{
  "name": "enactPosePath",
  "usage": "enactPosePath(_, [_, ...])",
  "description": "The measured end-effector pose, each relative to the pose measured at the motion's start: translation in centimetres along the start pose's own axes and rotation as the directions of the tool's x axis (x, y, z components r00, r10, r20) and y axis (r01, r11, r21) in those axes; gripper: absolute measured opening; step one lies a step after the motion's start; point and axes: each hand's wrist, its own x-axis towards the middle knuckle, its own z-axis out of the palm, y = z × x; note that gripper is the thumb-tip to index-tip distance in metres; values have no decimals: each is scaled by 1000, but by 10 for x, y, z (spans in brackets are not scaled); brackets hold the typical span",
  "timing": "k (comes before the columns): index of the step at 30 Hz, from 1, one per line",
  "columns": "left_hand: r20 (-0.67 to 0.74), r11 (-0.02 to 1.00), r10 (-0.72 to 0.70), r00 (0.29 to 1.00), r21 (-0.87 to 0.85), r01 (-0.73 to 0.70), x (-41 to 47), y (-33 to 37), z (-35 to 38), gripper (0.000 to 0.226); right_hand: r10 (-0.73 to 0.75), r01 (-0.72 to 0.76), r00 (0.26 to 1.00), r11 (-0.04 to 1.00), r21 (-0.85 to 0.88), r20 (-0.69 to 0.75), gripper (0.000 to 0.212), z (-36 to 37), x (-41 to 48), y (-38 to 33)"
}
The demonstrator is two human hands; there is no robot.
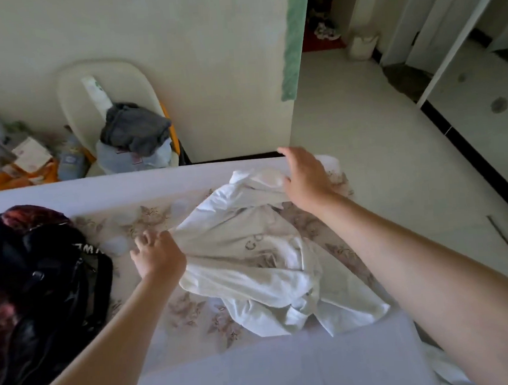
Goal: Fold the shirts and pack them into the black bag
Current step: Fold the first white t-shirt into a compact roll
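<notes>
My left hand [157, 254] pinches the white shirt [252, 262] beside the black bag [40, 270], probably spreading it for folding; my right hand [303, 179], farther off, touches it, grip unclear.

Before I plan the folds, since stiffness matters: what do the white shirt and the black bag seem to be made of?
The white shirt: thin soft fabric, perhaps cotton, matte; it lies in loose crumpled folds. The black bag: probably synthetic cloth or faux leather, glossy highlights, slumped; which one is unclear.

single head camera: looks forward and down, close over the bed [170, 305], wide-angle; no second view.
</notes>
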Motion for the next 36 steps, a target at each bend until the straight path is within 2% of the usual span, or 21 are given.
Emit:
enactPosePath(1, [25, 999, 25, 999, 36, -26, -4, -4, 8, 55, -4, 7, 997, 999, -33, 76, 53, 12, -12, -1])
enactPosePath(3, [41, 974, 222, 974, -56, -220, -13, -4, 28, 65, 11, 2, 965, 999, -49, 263, 47, 38, -46, 2])
enactPosePath(4, [62, 929, 355, 933, -132, -345, -17, -1, 39, 62, 45, -30, 932, 998, -46, 359, 45, 49, -65, 5])
enactPosePath(6, [200, 810, 583, 788, -213, -546, -29, 9, 59, 60, 127, -106, 853, 992, -70, 506, 52, 69, -101, 9])
enactPosePath(8, [341, 752, 654, 675, -189, -632, -40, 15, 80, 73, 213, -176, 804, 977, -120, 555, 72, 83, -131, 10])
enactPosePath(9, [372, 755, 646, 666, -186, -629, -44, 15, 88, 75, 260, -217, 795, 966, -145, 548, 81, 89, -144, 11])
enactPosePath(11, [338, 771, 635, 695, -223, -596, -45, 10, 99, 68, 331, -269, 806, 943, -195, 491, 84, 99, -159, 12])
enactPosePath(13, [249, 767, 638, 729, -289, -573, -42, 1, 99, 59, 335, -280, 851, 941, -191, 404, 61, 105, -164, 12])
enactPosePath(15, [119, 754, 623, 773, -351, -555, -36, -12, 92, 53, 269, -227, 923, 958, -176, 274, 34, 103, -162, 5])
enactPosePath(18, [-43, 740, 553, 832, -434, -514, -29, -37, 73, 49, 98, -77, 993, 965, -252, 70, 18, 99, -154, -13])
enactPosePath(19, [-55, 748, 525, 850, -447, -491, -28, -46, 64, 49, 87, -72, 995, 972, -222, 57, 11, 96, -151, -23])
enactPosePath(20, [-40, 776, 488, 872, -437, -455, -27, -55, 56, 48, 132, -118, 987, 983, -142, 92, 10, 93, -148, -35])
enactPosePath(22, [47, 890, 391, 919, -273, -365, -25, -75, 42, 44, 226, -229, 904, 973, -37, 361, 19, 93, -149, -56])
enactPosePath(24, [144, 956, 287, 947, 21, -293, -27, -93, 35, 41, 212, -162, 795, 977, -139, 569, 42, 95, -154, -75])
enactPosePath(25, [179, 959, 242, 954, 109, -263, -28, -102, 34, 42, 205, -105, 761, 975, -194, 616, 49, 101, -160, -82])
enactPosePath(26, [195, 958, 232, 953, 124, -259, -29, -108, 36, 44, 205, -82, 736, 973, -216, 645, 51, 107, -167, -89])
enactPosePath(28, [176, 945, 326, 929, -35, -325, -33, -114, 45, 54, 217, -110, 727, 973, -201, 652, 54, 122, -183, -101])
enactPosePath(31, [149, 809, 545, 825, -353, -470, -54, -101, 53, 64, 281, -320, 704, 945, -63, 653, 67, 140, -199, -121])
enactPosePath(32, [159, 766, 592, 790, -415, -491, -62, -96, 55, 62, 302, -358, 718, 933, -40, 627, 63, 146, -202, -126])
enactPosePath(34, [157, 706, 660, 735, -464, -535, -73, -87, 62, 66, 287, -319, 800, 947, -32, 526, 44, 154, -204, -133])
enactPosePath(36, [174, 660, 712, 680, -496, -565, -78, -84, 65, 75, 282, -379, 824, 919, 110, 491, 28, 154, -203, -142])
